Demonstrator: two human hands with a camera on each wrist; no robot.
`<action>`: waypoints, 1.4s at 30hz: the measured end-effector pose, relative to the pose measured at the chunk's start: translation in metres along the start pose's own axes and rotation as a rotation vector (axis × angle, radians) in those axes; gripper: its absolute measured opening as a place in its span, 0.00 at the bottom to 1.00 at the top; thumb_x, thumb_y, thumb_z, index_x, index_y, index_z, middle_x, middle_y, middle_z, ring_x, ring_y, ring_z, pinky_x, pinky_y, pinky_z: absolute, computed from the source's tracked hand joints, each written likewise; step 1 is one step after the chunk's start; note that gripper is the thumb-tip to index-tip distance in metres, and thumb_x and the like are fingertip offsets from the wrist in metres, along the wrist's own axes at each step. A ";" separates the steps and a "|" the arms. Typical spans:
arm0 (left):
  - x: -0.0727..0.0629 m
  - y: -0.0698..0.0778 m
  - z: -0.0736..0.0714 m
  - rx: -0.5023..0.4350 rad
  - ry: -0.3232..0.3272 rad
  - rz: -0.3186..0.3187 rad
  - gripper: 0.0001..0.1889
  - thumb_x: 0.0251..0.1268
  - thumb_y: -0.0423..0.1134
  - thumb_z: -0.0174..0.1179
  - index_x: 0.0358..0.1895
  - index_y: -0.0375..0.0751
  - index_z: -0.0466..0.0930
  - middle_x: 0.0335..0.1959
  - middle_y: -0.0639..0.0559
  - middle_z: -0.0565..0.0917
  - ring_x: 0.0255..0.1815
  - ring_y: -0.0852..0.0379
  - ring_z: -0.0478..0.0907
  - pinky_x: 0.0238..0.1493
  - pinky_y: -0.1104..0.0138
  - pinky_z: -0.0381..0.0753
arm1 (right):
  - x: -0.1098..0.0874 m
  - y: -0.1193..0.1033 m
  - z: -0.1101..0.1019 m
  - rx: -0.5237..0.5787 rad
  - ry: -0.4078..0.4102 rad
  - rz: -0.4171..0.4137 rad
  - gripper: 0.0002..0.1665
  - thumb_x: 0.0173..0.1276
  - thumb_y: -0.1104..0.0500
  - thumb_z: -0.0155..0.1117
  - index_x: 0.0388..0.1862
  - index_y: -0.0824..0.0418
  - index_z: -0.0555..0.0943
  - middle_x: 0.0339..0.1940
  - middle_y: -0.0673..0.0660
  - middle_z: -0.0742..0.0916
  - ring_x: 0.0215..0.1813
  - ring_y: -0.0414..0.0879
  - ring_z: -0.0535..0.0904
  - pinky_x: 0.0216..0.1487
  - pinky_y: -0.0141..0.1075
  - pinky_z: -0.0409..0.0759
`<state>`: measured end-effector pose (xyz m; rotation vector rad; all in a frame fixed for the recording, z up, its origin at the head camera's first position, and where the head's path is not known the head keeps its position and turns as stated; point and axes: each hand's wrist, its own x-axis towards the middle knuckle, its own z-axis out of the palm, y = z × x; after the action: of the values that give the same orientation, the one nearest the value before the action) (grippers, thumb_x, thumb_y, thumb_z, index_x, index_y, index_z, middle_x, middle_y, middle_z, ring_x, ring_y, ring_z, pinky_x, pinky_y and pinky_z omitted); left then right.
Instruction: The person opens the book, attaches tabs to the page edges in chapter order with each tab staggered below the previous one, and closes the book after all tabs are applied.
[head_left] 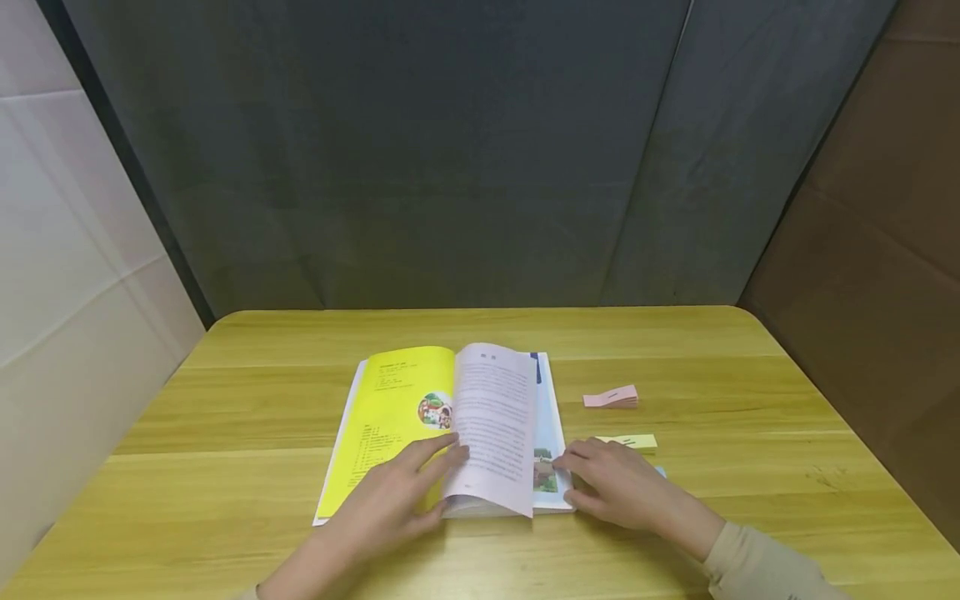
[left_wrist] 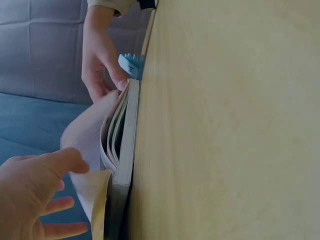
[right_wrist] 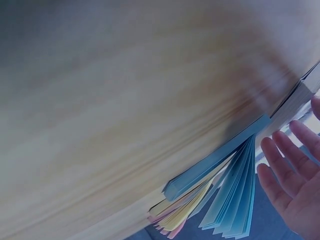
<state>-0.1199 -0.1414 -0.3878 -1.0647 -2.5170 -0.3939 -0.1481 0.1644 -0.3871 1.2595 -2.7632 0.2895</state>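
An open book (head_left: pixel 382 417) lies on the table, its left side a bright yellow page with a small round picture. A printed white page (head_left: pixel 495 417) curves up from the middle over a light blue illustrated page (head_left: pixel 551 408). My left hand (head_left: pixel 401 492) is over the yellow page, fingertips right at the white page near the fold; in the left wrist view its fingers are spread. My right hand (head_left: pixel 622 483) reaches the book's right edge with its fingertips. In the right wrist view, its fingers (right_wrist: pixel 285 160) are loosely extended beside the book's page block (right_wrist: pixel 302 95).
Right of the book lie a pink sticky-note pad (head_left: pixel 611 397) and a yellow pad (head_left: pixel 633 442). A blue pad (right_wrist: pixel 235 195), mostly hidden by my right hand in the head view, has fanned-out leaves. Grey cloth (head_left: pixel 420 167) hangs behind the wooden table (head_left: pixel 247 400).
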 end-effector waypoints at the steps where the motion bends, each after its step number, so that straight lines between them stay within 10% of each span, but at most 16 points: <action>1: 0.000 0.000 -0.001 0.007 0.024 0.027 0.30 0.45 0.40 0.60 0.57 0.44 0.67 0.58 0.48 0.67 0.54 0.52 0.67 0.42 0.60 0.74 | 0.000 0.000 0.000 0.001 -0.001 -0.002 0.18 0.57 0.51 0.58 0.46 0.56 0.78 0.40 0.48 0.78 0.42 0.41 0.74 0.39 0.38 0.74; 8: 0.002 -0.003 -0.009 0.070 0.121 0.111 0.33 0.39 0.29 0.55 0.59 0.40 0.65 0.60 0.44 0.64 0.60 0.48 0.61 0.53 0.56 0.64 | -0.001 0.000 0.000 0.006 -0.003 -0.013 0.19 0.58 0.50 0.59 0.46 0.56 0.78 0.40 0.47 0.78 0.43 0.41 0.74 0.40 0.38 0.74; 24: -0.009 -0.018 -0.016 0.406 -0.086 -0.115 0.52 0.31 0.48 0.70 0.66 0.40 0.53 0.66 0.41 0.52 0.65 0.43 0.48 0.58 0.43 0.43 | -0.001 0.001 0.000 0.000 0.005 -0.026 0.19 0.58 0.51 0.59 0.46 0.57 0.78 0.40 0.48 0.78 0.42 0.41 0.74 0.39 0.39 0.75; 35: -0.007 -0.018 -0.020 0.388 -0.015 -0.187 0.57 0.29 0.50 0.71 0.67 0.41 0.46 0.68 0.40 0.40 0.67 0.42 0.38 0.59 0.44 0.33 | 0.000 0.000 0.000 -0.011 0.012 -0.033 0.18 0.57 0.51 0.59 0.46 0.57 0.78 0.40 0.48 0.79 0.42 0.42 0.74 0.39 0.39 0.75; 42: -0.001 -0.007 -0.004 0.205 -0.124 -0.049 0.34 0.41 0.40 0.64 0.59 0.41 0.67 0.60 0.43 0.65 0.62 0.46 0.58 0.58 0.48 0.54 | 0.000 0.000 0.000 -0.009 0.003 -0.029 0.18 0.58 0.51 0.59 0.46 0.57 0.78 0.40 0.49 0.79 0.43 0.42 0.74 0.39 0.39 0.75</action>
<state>-0.1232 -0.1486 -0.3855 -0.9764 -2.6281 -0.0812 -0.1486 0.1644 -0.3870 1.2950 -2.7379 0.2768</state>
